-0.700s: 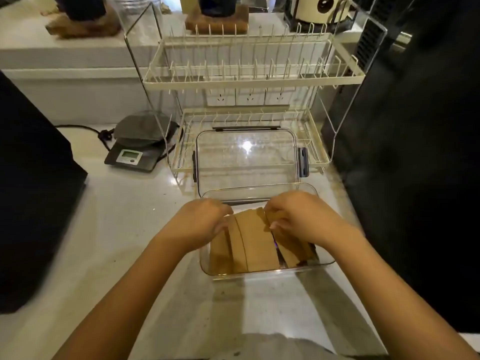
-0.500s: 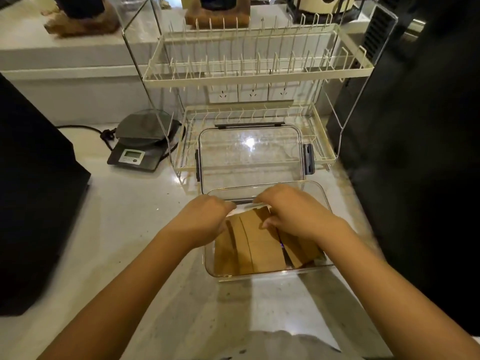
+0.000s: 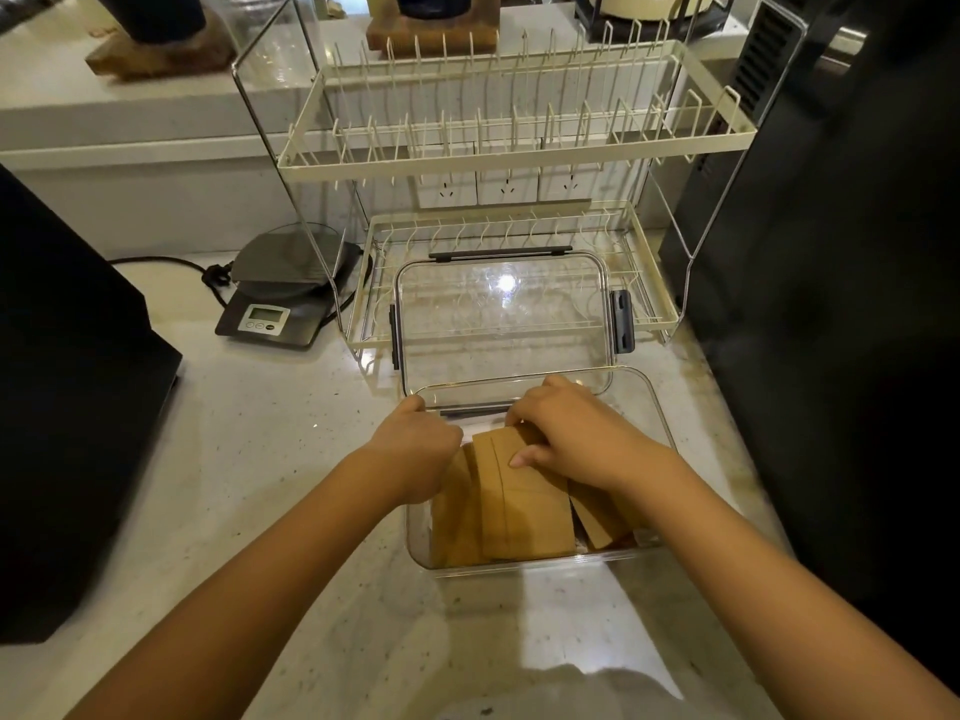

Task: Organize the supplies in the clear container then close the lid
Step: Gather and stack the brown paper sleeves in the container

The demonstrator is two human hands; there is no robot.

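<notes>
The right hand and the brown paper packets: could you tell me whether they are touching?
Touching: the head view shows the right hand resting its thumb and fingers directly on the brown paper packets.

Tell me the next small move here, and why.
Probably press the fanned brown paper packets down flat with the right hand while the left hand steadies the clear plastic container. The packets lie overlapped and tilted, and the clear latching lid is still off, leaning behind the container.

Clear glossy plastic container (image 3: 655, 423), matt brown paper packets (image 3: 524, 506), speckled polished stone counter (image 3: 260, 459).
</notes>
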